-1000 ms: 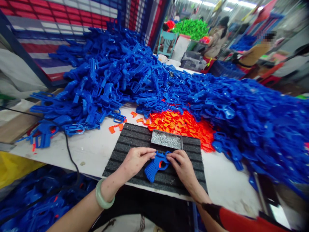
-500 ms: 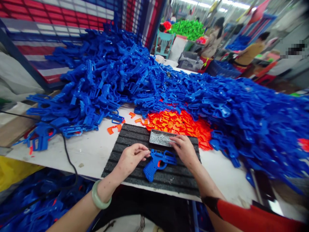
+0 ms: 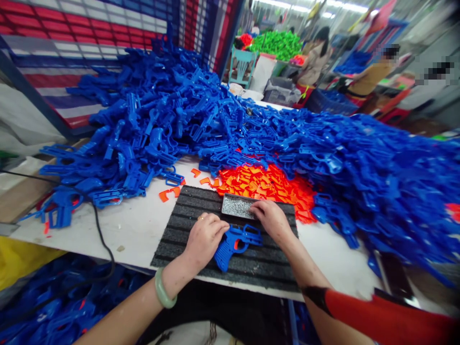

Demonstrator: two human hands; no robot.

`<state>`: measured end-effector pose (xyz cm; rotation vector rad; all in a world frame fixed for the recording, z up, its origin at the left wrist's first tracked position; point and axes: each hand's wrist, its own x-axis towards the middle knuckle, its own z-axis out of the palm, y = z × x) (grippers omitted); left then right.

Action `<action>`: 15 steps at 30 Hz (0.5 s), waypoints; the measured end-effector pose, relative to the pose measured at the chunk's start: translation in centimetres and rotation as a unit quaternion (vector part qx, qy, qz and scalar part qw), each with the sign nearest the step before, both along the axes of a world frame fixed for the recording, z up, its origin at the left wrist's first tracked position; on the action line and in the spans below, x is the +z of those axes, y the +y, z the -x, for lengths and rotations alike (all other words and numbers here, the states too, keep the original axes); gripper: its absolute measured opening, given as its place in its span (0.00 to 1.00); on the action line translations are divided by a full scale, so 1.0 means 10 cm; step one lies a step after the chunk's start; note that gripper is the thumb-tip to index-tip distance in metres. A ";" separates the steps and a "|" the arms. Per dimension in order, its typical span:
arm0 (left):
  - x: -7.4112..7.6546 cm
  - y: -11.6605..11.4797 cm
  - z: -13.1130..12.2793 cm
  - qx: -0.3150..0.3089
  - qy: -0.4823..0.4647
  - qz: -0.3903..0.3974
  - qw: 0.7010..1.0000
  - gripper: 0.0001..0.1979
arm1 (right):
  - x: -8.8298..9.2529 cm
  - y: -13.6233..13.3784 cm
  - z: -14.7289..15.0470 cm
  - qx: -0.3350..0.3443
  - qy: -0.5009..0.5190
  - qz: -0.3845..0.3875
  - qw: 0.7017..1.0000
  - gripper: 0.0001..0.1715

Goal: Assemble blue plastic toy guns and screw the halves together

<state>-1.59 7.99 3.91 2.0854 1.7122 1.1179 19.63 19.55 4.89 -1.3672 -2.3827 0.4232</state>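
Observation:
A blue plastic toy gun (image 3: 230,247) with an orange trigger lies on the dark ribbed mat (image 3: 176,239), its grip pointing down towards me. My left hand (image 3: 206,237), with a pale green bangle at the wrist, has its fingers pinched together at the gun's upper rear end. Anything between those fingertips is too small to see. Just beyond the gun stands a small metal tray (image 3: 235,206) of tiny silvery parts. My right hand (image 3: 271,218) reaches over its right end, fingertips closed together among the parts; what they pinch is hidden.
Loose orange triggers (image 3: 266,184) are heaped behind the tray. Large piles of blue toy gun parts (image 3: 172,110) surround the mat at left, back and right. A black cable (image 3: 98,225) hangs over the table's left front edge. Other people work in the background.
My left hand has moved slightly right and turned over, its fingertips now at the toy gun's rear. My right hand's fingers have drawn together and dipped into the tray.

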 end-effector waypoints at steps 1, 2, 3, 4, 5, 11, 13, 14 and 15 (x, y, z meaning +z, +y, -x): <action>-0.01 0.00 -0.01 -0.001 0.007 -0.003 1.000 0.11 | 0.00 -0.01 0.00 -0.001 0.005 -0.001 1.000 0.10; -0.02 0.01 -0.02 -0.002 0.013 -0.007 1.000 0.11 | 0.00 -0.01 -0.01 -0.001 0.010 -0.001 1.000 0.10; -0.03 0.01 -0.02 -0.003 0.019 -0.010 1.000 0.11 | 0.00 -0.02 -0.01 -0.001 0.014 -0.002 1.000 0.10; -0.05 0.00 -0.03 -0.003 0.024 -0.014 1.000 0.11 | 0.00 -0.02 -0.01 -0.001 0.017 -0.002 1.000 0.10; -0.06 -0.01 -0.03 -0.002 0.028 -0.018 0.999 0.10 | 0.00 -0.03 -0.01 -0.001 0.020 -0.002 1.000 0.10; -0.02 0.00 0.05 -0.020 0.044 -0.038 0.998 0.11 | 0.02 -0.07 -0.01 -0.015 0.058 0.001 0.998 0.11; 0.06 0.11 0.09 -0.008 0.077 -0.026 0.997 0.12 | 0.03 -0.09 -0.01 -0.029 0.073 0.007 0.997 0.11; 0.12 0.19 0.10 -0.002 0.110 -0.007 0.994 0.12 | 0.04 -0.10 -0.01 -0.036 0.084 0.011 0.996 0.11; 0.18 0.28 0.09 0.002 0.145 0.016 0.989 0.12 | 0.05 -0.11 0.00 -0.044 0.097 0.017 0.994 0.11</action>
